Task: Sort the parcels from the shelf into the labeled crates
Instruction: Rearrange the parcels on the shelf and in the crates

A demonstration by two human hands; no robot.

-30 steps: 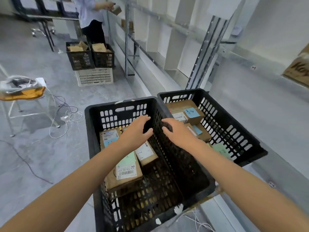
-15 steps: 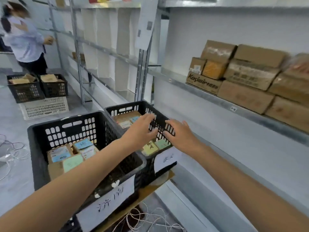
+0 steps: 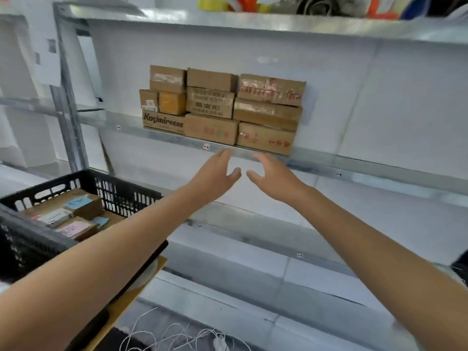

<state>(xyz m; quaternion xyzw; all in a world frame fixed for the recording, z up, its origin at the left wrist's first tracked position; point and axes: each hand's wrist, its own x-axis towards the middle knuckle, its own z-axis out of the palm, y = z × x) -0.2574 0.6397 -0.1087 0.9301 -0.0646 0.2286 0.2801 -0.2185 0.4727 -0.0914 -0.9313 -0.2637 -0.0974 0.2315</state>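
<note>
**While the parcels wait on the shelf, two empty hands reach up for them**

Because the parcels are stacked as one tight brown block against the far wall, three rows high with their faces flush, none can be taken from the side. The way in looks to be from the front or the top. They stand on the middle shelf, toward its left part, with the bottom row right at the front lip.

Just below that lip hover the left hand and the right hand, near one another with thumbs turned inward. The fingers of both are spread wide and loose and hold nothing. This paired pose suits taking a box with both hands. Which box is meant cannot be told, though the bottom right carton lies nearest above the fingertips. Drawing out a bottom box would probably unsettle those resting on it, so an upper one seems the safer pick.

At the near left, partly under the left forearm, stands a black crate. Its sorted parcels lie flat with coloured notes facing up, presumably so that each destination can be read. The crate's own label is not in view. White cords trail across the floor at the near edge.
</note>
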